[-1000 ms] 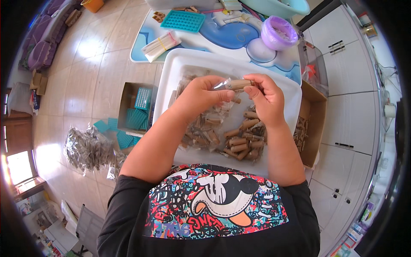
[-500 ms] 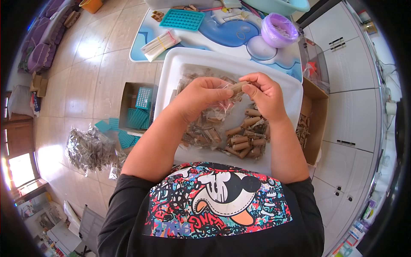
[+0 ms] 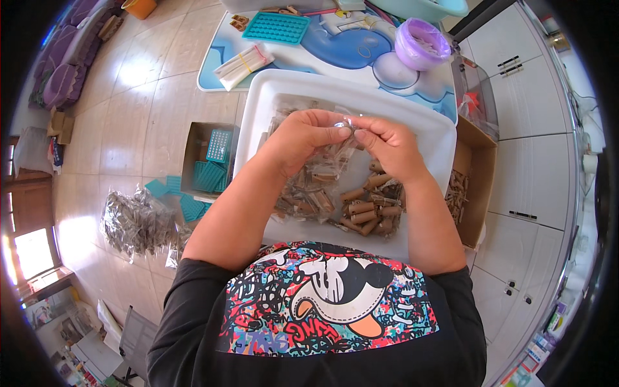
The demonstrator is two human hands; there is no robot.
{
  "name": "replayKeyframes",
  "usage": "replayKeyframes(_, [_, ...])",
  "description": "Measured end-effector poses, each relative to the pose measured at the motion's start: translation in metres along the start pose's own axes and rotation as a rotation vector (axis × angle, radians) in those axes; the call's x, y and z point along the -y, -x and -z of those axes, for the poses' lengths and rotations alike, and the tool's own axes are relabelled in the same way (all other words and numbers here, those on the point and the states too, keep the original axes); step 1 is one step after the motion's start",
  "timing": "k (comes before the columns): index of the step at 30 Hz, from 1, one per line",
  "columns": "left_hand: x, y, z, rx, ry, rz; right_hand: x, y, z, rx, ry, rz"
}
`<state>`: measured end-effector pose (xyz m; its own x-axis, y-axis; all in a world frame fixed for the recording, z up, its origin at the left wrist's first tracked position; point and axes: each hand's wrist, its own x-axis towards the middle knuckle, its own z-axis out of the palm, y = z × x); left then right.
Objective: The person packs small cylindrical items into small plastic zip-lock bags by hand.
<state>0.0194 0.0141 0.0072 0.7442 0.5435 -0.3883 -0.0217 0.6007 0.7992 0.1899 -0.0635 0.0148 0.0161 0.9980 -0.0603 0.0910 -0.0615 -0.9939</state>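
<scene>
Both my hands meet over a large white tray [image 3: 271, 97]. My left hand [image 3: 309, 132] and my right hand [image 3: 387, 145] pinch a small clear plastic bag [image 3: 345, 126] between their fingertips. Below them in the tray lie several brown cylindrical rolls [image 3: 367, 209], some loose and some inside clear bags [image 3: 309, 187]. What is inside the bag in my fingers is too small to tell.
An open cardboard box [image 3: 474, 174] with brown pieces stands right of the tray. A second box [image 3: 203, 161] with teal grid trays sits on the floor at left, beside a heap of clear bags [image 3: 135, 222]. Beyond the tray: a purple bowl [image 3: 422, 45], a teal tray [image 3: 277, 27].
The brown roll held between my hands earlier is no longer seen; my fingers now pinch a clear bag. Both hands stay over the tray's middle.
</scene>
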Motion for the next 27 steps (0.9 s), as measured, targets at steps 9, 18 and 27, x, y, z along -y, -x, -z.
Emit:
replayKeyframes(9, [0.007, -0.004, -0.007, -0.040, -0.032, -0.110, -0.010, -0.006, 0.011, -0.236, -0.214, -0.152])
replayKeyframes(18, [0.012, -0.009, -0.010, -0.145, 0.078, -0.120, -0.009, -0.005, 0.002, -0.362, -0.018, -0.007])
replayKeyframes(27, [0.014, -0.004, -0.024, -0.192, -0.056, -0.221, -0.008, -0.006, -0.013, -0.446, 0.459, 0.545])
